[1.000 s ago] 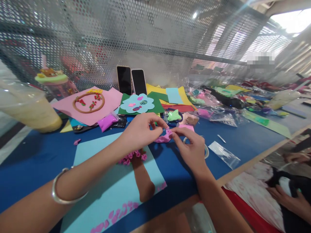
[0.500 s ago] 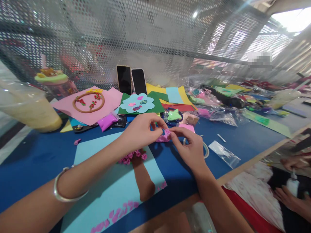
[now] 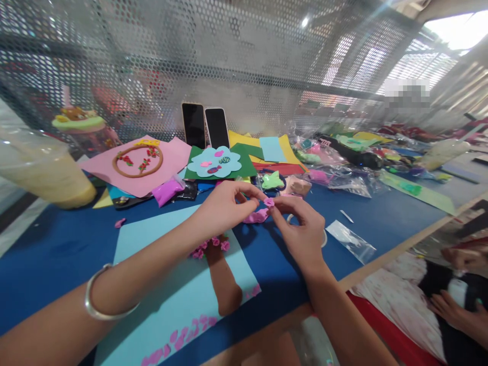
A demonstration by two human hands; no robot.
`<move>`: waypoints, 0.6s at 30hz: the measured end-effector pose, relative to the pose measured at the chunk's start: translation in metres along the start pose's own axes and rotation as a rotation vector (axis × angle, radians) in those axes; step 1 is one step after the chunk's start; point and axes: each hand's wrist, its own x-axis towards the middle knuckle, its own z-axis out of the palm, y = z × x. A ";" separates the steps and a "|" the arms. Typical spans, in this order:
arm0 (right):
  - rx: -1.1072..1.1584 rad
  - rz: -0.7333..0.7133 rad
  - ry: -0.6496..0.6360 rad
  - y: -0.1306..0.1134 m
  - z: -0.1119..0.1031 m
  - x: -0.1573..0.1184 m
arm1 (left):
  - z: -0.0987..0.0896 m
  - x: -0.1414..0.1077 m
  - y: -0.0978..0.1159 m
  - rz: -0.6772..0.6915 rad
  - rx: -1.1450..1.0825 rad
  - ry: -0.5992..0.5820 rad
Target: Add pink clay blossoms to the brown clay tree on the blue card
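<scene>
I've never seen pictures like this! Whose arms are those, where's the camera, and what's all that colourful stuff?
There's no robot here, just a person using two bare hands. Every picture comes from one camera worn on that person's head, looking forward and down. The right hand pinches a small pink flower-shaped piece. The left hand has its fingertips right beside it; I can't tell whether they grip it too.

On the blue table lies a light-blue paper sheet with a brown tree-trunk shape on it. Farther back are a brown ring on pink paper and two dark-screened phones. At the far left stands a clear plastic cup of pale yellow drink.
</scene>
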 end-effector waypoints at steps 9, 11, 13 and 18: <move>-0.013 -0.013 0.034 -0.002 0.000 0.001 | 0.000 -0.007 0.006 0.129 0.192 0.087; 0.004 0.004 0.041 -0.001 0.000 0.001 | 0.000 -0.007 0.004 0.149 0.245 0.128; 0.025 0.033 0.043 0.000 0.001 0.001 | 0.000 -0.006 0.000 0.163 0.303 0.158; 0.086 0.123 0.026 0.005 0.004 0.000 | -0.004 -0.004 -0.015 0.154 0.589 0.060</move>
